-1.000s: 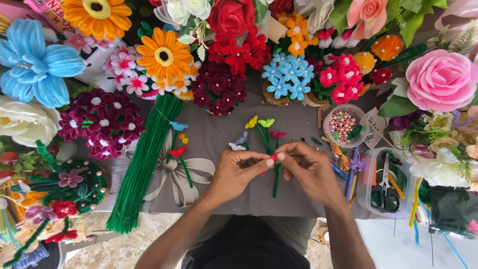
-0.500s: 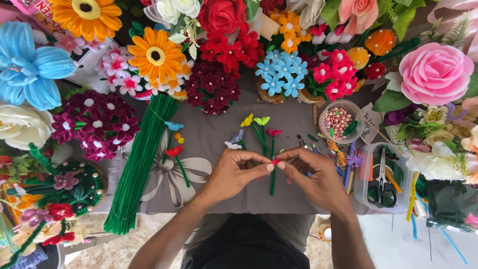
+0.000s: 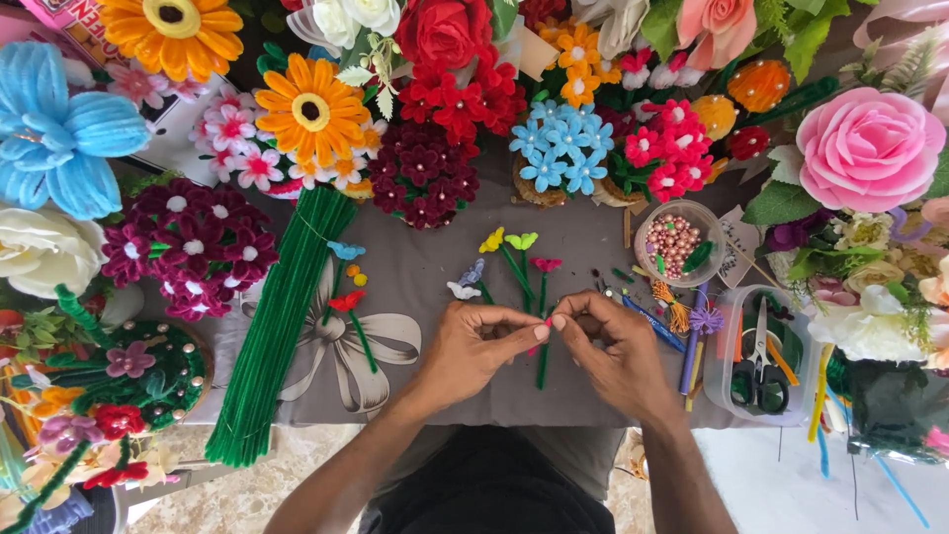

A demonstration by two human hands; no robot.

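Hands meet over the middle of the bench: the left hand [image 3: 473, 348] and the right hand [image 3: 613, 346] are brought together fingertip to fingertip, pinching a small pink pipe-cleaner piece [image 3: 547, 323] between them. Both sets of fingers are clenched on it; the piece is so small and so covered that its exact shape cannot be told, though it seems to sit at the top of a green stem [image 3: 543, 364] that runs down between the hands toward the person.

A grey cloth [image 3: 415, 287] with a pale flower print covers the bench under the hands. Just beyond the fingertips lie several finished little stems: a yellow flower [image 3: 491, 240], a lime-green flower [image 3: 521, 240] and a pink flower [image 3: 545, 264], with a white and lilac pair [image 3: 467, 282] to their left. Farther left a thick bundle of green pipe cleaners [image 3: 280, 321] lies lengthwise, and a small red flower stem [image 3: 349, 303] lies beside it.

To the right of the right hand stands a clear cup of pink beads [image 3: 675, 240], and near it a clear tub [image 3: 759, 354] holding scissors [image 3: 757, 361]. Large pipe-cleaner blooms ring the work area, among them an orange daisy [image 3: 311, 111], a blue flower cluster [image 3: 560, 152] and a big pink rose [image 3: 867, 146].
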